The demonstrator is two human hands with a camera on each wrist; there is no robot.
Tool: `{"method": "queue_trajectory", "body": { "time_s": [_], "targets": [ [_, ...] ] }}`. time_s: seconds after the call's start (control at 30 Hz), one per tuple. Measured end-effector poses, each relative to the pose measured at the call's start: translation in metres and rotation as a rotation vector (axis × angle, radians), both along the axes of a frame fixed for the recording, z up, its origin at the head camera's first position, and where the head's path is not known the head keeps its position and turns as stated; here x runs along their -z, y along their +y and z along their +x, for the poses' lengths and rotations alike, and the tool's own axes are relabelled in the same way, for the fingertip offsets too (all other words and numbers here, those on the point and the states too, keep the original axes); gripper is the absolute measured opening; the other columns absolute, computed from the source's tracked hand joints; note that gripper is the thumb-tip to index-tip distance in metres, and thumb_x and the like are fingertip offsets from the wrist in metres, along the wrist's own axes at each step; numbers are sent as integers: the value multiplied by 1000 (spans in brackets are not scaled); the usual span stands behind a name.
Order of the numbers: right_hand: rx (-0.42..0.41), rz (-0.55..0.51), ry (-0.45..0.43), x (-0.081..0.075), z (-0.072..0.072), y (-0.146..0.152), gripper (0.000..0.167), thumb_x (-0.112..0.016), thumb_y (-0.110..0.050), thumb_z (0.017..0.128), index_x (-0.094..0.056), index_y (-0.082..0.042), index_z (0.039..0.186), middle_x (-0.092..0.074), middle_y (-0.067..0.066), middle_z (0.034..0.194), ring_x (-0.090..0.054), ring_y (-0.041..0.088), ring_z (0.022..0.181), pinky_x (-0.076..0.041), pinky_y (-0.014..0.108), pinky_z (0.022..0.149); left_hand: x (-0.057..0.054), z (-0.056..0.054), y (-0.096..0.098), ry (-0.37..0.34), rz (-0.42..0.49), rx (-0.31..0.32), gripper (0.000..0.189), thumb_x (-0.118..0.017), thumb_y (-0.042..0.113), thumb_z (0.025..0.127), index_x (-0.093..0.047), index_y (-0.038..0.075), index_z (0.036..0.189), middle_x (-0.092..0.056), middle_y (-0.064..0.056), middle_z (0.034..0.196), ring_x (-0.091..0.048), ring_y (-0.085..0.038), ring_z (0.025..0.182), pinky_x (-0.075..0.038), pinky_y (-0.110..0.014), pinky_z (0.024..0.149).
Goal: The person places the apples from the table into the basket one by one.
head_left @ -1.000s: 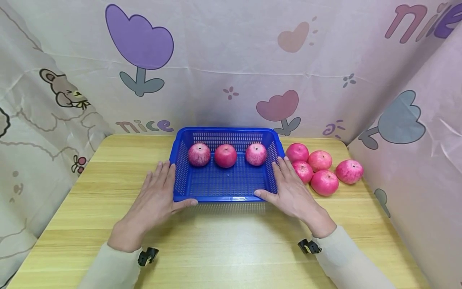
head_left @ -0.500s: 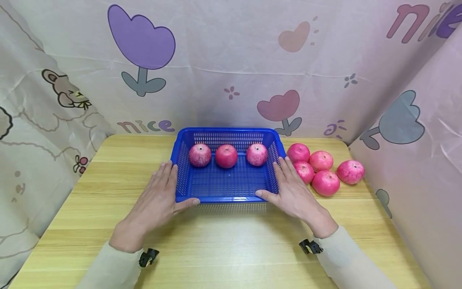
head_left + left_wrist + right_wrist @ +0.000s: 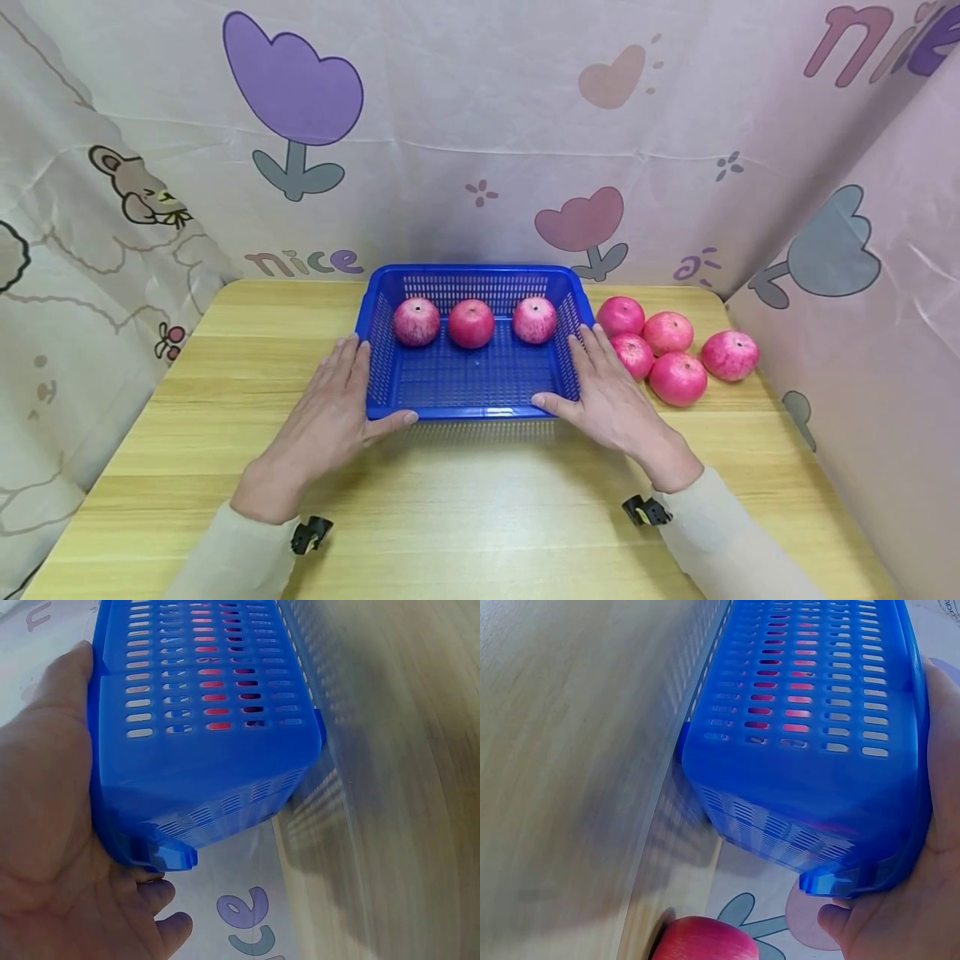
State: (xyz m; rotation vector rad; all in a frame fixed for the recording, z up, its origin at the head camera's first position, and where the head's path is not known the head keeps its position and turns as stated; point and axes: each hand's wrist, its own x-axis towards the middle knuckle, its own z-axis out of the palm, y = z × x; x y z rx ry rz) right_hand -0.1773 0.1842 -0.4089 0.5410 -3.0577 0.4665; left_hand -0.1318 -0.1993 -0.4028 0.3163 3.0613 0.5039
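Note:
A blue plastic basket (image 3: 474,412) with slotted walls stands on the wooden table, three red-pink apples (image 3: 472,323) in a row along its far half. My left hand (image 3: 322,417) rests on its near left corner, fingers laid along the side rim and thumb on the front rim. At the near right corner my right hand (image 3: 611,404) lies the same way, its fingers straight. In the left wrist view, the palm (image 3: 45,832) is against the rim and a few fingertips show below the side handle. The right wrist view has the thumb side (image 3: 945,750) along the rim.
Several more apples (image 3: 677,379) lie on the table right of the basket, close by my right hand. A patterned cloth (image 3: 450,100) hangs behind the table (image 3: 480,517) and on both sides. A small black device (image 3: 311,534) is on each wrist.

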Motion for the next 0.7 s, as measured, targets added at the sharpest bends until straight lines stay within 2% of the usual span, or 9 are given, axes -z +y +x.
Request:
{"method": "queue_trajectory", "body": {
  "time_s": [0.2, 0.43, 0.7],
  "targets": [
    [0, -3, -2, -1, 0, 0, 120, -49, -87, 90, -20, -1, 167, -10, 22, 176, -4, 41, 164, -17, 61, 131, 0, 0, 0, -6, 6, -4, 134, -42, 94, 85, -5, -7, 166, 2, -28, 175, 1, -45, 163, -10, -62, 131],
    [-2, 1, -6, -2, 0, 0, 120, -51, -86, 90, -19, 0, 167, -10, 23, 176, -3, 41, 164, -17, 62, 131, 1, -1, 1, -29, 6, -21, 131, -54, 87, 88, -4, -5, 167, 4, -25, 176, 3, -42, 164, -9, -60, 132],
    [-10, -6, -5, -4, 1, 1, 119, -52, -85, 90, -20, 0, 167, -12, 24, 176, -5, 42, 164, -15, 61, 131, 2, -2, 1, -23, 2, -21, 131, -54, 88, 88, -4, -4, 167, 3, -25, 176, 2, -42, 164, -9, -59, 132]
  ]
}}
